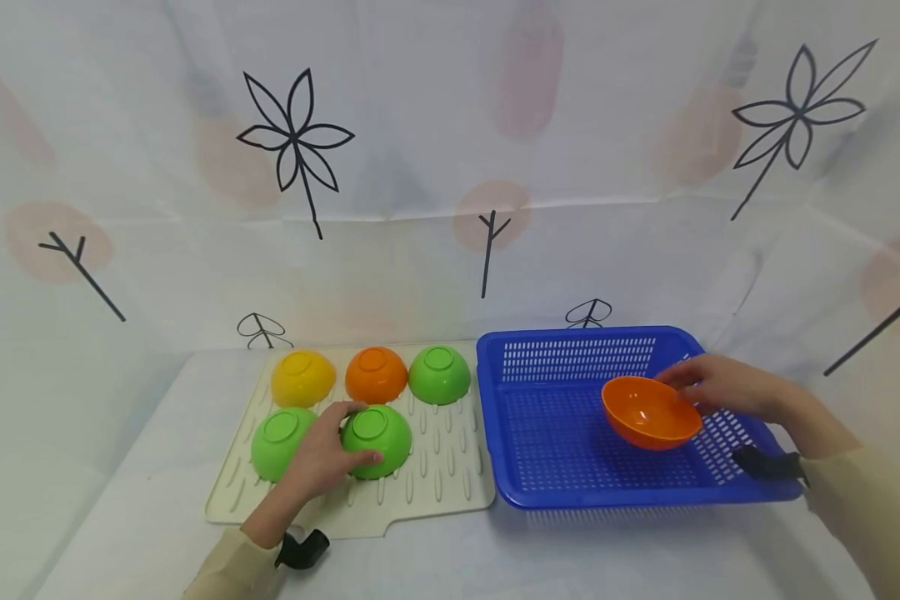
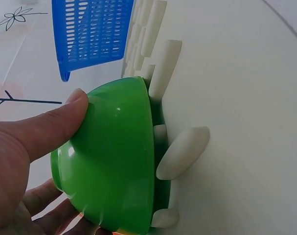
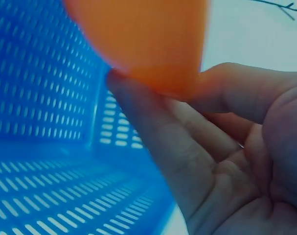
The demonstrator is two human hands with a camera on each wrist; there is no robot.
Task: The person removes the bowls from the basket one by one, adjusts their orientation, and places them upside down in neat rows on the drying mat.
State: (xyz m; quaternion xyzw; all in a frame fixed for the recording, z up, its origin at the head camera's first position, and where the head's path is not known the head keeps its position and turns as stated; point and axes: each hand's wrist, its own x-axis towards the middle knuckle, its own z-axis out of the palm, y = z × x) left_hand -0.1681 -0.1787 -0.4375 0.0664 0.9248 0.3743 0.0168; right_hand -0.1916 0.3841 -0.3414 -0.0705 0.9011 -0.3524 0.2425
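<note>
My left hand point(image 1: 321, 460) curves round an upside-down green bowl point(image 1: 386, 446) at the front of a cream drying mat point(image 1: 442, 492). In the left wrist view, the thumb lies on one side of this bowl point(image 2: 114, 161) and the fingers on the other, its rim against the mat's ridges. Over the right part of a blue basket point(image 1: 592, 500), my right hand point(image 1: 731, 387) pinches an orange bowl point(image 1: 645, 408) by its rim. That bowl is tilted, its hollow side towards the head camera. Thumb and fingers hold its edge in the right wrist view, where the bowl point(image 3: 143, 44) looks blurred.
Also upside down on the mat are a yellow bowl point(image 1: 302, 379), a second orange bowl point(image 1: 376, 375), a green bowl point(image 1: 439, 375) at the back and another green bowl point(image 1: 273, 446) at the front left. The basket stands right beside the mat. A patterned cloth point(image 1: 420, 275) hangs behind.
</note>
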